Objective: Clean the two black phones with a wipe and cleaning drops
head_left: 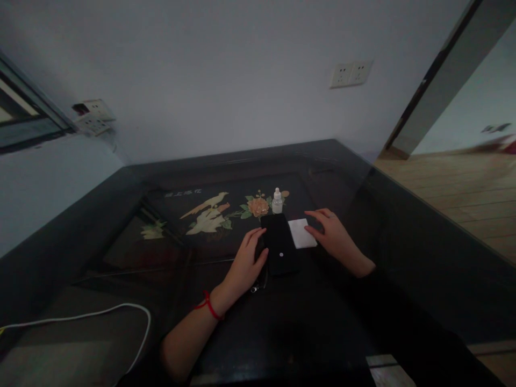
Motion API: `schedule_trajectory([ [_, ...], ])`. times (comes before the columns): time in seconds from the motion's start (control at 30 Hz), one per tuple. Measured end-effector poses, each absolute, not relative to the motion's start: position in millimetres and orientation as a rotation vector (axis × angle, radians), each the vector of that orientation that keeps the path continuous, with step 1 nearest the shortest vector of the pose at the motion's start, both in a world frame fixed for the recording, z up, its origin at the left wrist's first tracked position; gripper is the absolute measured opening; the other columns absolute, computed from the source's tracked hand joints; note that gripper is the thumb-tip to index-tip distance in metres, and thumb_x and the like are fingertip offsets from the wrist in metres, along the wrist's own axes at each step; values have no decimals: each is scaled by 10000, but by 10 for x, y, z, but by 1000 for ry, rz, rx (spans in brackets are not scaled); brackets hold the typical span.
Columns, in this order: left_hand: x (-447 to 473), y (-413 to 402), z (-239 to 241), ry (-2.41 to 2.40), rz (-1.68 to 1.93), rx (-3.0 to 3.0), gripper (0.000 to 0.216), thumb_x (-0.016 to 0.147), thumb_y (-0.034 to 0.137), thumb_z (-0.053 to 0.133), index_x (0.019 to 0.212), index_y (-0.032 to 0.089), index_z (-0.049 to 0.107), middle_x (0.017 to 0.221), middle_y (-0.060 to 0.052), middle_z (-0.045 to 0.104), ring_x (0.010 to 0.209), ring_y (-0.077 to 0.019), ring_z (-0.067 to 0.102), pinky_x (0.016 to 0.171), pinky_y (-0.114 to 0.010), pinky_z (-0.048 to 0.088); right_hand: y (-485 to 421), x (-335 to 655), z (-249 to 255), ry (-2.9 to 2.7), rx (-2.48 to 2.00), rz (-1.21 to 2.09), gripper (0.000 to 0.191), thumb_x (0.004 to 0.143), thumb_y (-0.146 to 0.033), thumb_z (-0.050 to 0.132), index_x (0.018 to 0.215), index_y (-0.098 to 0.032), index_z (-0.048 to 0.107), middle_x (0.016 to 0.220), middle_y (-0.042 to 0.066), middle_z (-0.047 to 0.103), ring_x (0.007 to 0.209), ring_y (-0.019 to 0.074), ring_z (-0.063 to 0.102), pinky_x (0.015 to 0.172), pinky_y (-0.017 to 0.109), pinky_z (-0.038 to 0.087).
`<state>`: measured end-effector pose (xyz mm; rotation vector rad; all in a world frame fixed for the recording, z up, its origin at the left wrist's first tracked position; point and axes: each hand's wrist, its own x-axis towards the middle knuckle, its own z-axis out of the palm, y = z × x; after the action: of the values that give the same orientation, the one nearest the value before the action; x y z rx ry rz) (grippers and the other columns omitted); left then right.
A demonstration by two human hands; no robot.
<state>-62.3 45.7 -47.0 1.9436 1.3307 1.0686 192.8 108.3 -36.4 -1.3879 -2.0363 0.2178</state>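
Observation:
A black, flat phone-like slab (pixel 278 236) with a small white round spot lies on the dark table before me. My left hand (pixel 246 260) rests at its left side, fingers and thumb apart, fingertips at its edge. To the right of the slab lies a white folded cloth or tissue (pixel 300 236). My right hand (pixel 328 234) is at that cloth's right side, thumb near its edge and fingers spread; whether it touches is hard to tell. Just behind the slab stands a small clear bottle (pixel 277 203) with a white top. A thin strap with a metal clasp (pixel 255 289) shows below my left hand.
The glossy dark table (pixel 193 322) has a bird-and-flower picture (pixel 207 220) on its top. A white cable (pixel 100 310) curves across the left front. Behind stands a pale wall with sockets (pixel 351 74); wooden floor (pixel 455 188) lies to the right.

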Motion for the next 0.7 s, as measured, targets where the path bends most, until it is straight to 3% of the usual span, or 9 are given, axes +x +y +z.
schedule_trajectory([
  [0.07,-635,462,-394,1298,1242,1783,339,859,228,541,1196,223,582,1256,-86,559,1215,-207,488,1089,-396,326,1047,2012,-214,-1839,-1350,207,167,853,-320,562,869,-182,655,872,72,627,736,190,583,641,307,450],
  [0.13,-668,486,-325,1238,1477,1461,214,845,260,573,1036,206,653,1096,-69,621,1081,-193,551,1016,-355,379,1022,2109,-87,-1580,-1339,182,275,870,-366,537,658,-193,572,630,3,550,573,142,505,557,272,370],
  [0.2,-715,525,-288,1153,1646,1129,142,837,311,580,884,194,646,927,-36,611,903,-156,575,894,-309,440,1023,2192,-25,-1394,-1333,253,352,870,-369,524,563,-203,476,521,-38,437,493,113,410,500,256,298],
  [0.37,-783,584,-304,1106,1720,856,146,778,329,596,796,192,548,785,13,508,700,-97,513,653,-226,448,1091,2233,-109,-1302,-1361,393,351,822,-332,535,519,-206,413,486,-60,350,469,96,330,470,252,234],
  [0.57,-724,551,-293,1083,1685,816,164,740,319,625,786,185,541,739,19,510,668,-91,503,621,-213,432,1101,2205,-130,-1371,-1403,382,366,805,-345,540,496,-201,406,479,-59,326,493,96,317,495,260,216],
  [0.7,-710,551,-323,1091,1648,853,123,765,293,597,790,188,537,741,25,509,673,-86,496,630,-209,429,1115,2197,-144,-1450,-1424,530,354,800,-361,551,501,-196,459,465,-53,389,474,96,368,477,247,247],
])
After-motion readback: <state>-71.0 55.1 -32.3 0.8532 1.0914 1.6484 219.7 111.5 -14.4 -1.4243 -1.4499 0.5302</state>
